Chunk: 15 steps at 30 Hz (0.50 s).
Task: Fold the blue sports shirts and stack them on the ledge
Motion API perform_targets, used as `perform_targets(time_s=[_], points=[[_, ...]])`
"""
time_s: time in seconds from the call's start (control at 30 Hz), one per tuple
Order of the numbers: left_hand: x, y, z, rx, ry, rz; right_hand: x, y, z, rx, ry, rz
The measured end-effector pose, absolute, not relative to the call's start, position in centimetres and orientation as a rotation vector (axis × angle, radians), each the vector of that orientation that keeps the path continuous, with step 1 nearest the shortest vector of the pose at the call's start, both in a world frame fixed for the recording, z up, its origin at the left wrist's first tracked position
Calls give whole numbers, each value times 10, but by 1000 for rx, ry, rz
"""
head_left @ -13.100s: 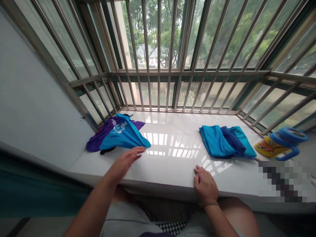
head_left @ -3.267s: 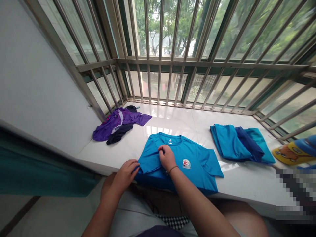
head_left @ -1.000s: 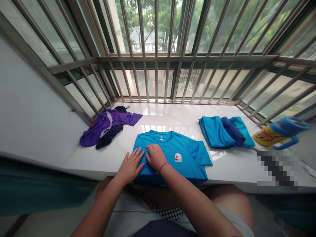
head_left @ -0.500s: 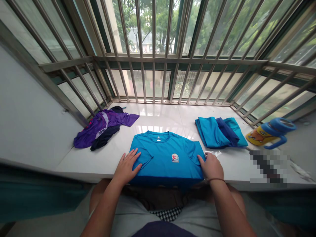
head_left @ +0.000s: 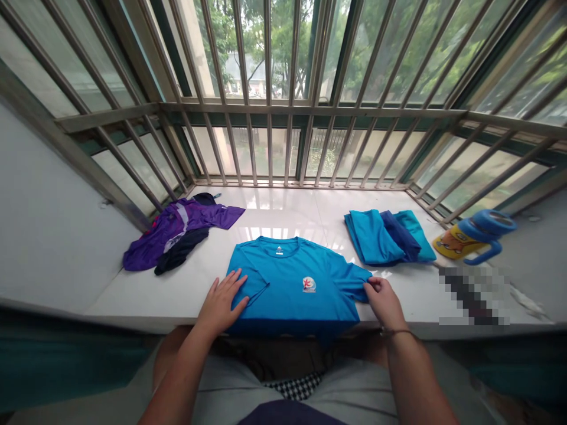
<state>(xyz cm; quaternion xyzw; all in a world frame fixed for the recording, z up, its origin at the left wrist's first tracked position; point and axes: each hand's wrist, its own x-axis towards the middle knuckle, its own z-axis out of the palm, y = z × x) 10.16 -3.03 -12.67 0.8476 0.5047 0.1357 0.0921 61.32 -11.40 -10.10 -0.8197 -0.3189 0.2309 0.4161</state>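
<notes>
A blue T-shirt [head_left: 287, 283] with a small round logo on its chest lies front up on the white sill, its lower part hanging over the near edge. My left hand [head_left: 224, 302] rests flat on the shirt's left side, fingers spread, beside the sleeve folded inward there. At the other side, my right hand [head_left: 384, 300] pinches the end of the right sleeve [head_left: 353, 280], which sticks out from the body of the shirt. A bracelet circles my right wrist.
Crumpled purple and dark clothes [head_left: 177, 230] lie at the left on the sill [head_left: 283, 206]. Folded blue garments [head_left: 385, 237] and a yellow and blue bottle [head_left: 472, 236] are on the right, near a blurred-out dark object [head_left: 470, 296]. Metal bars [head_left: 287, 109] line the window behind.
My right hand has drawn the right sleeve outward, so it now extends to the right of the shirt. My left hand stays on the left side. The view has shifted slightly.
</notes>
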Motion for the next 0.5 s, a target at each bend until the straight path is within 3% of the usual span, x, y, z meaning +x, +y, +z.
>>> perform_targets(time_s=[0.17, 0.5], points=[[102, -30, -127, 2522, 1514, 370, 612, -103, -111, -1714, -529, 742], [102, -32, -124, 2530, 1503, 395, 612, -118, -116, -1614, -279, 949]])
